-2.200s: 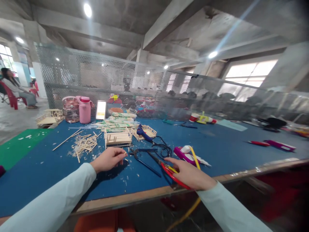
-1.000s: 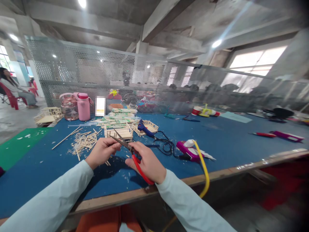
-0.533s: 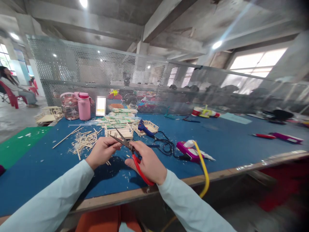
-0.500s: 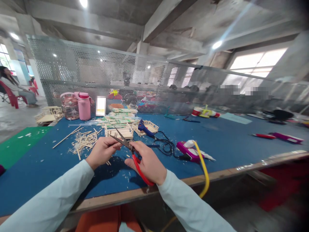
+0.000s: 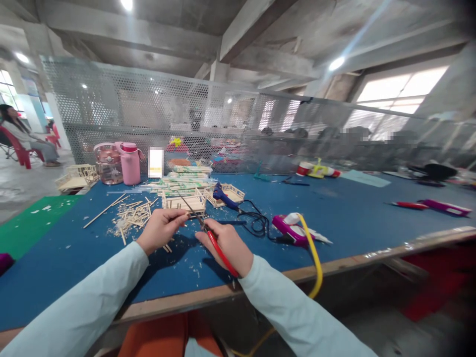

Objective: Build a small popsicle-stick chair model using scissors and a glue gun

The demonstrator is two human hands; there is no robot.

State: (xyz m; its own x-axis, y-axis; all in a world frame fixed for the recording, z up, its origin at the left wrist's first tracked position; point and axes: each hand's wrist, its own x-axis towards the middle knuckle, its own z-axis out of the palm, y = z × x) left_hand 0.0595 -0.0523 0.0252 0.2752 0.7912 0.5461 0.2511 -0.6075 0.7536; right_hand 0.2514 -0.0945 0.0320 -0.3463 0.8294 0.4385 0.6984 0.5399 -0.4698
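Wood trim point(image 5: 178, 301) borders the near side of the blue tabletop point(image 5: 167, 282). Over the tabletop, the right hand point(image 5: 228, 242) is clamped on red-handled scissors point(image 5: 220, 249). The blades point forward and to the left and appear nearly together. On the left hand point(image 5: 161, 228), thumb and index fingertips are pinched together just beside the blades; whether an offcut sits between them is too small to tell.

CAUTION: a blade slip at this clearance could nick the left fingertips. Probable cause: pinching too short a piece, or twisting the scissors.

To the right, a yellow cord point(image 5: 316, 263) runs from the purple tool point(image 5: 292, 230) and hangs past the trim. A sleeve or leg snagging the cord could drag the tool down.

Beyond the left hand lies a loose stick pile point(image 5: 134, 215); a stray elbow could scatter it. Beside it stands a stick frame point(image 5: 186, 203). Farther right, a blue glue gun point(image 5: 225, 197) overlaps a stick tray point(image 5: 236, 192); if hot, which cannot be seen, contact could loosen glued joints. At the rear stands a pink bottle point(image 5: 130, 166), before a perforated screen point(image 5: 148, 109).
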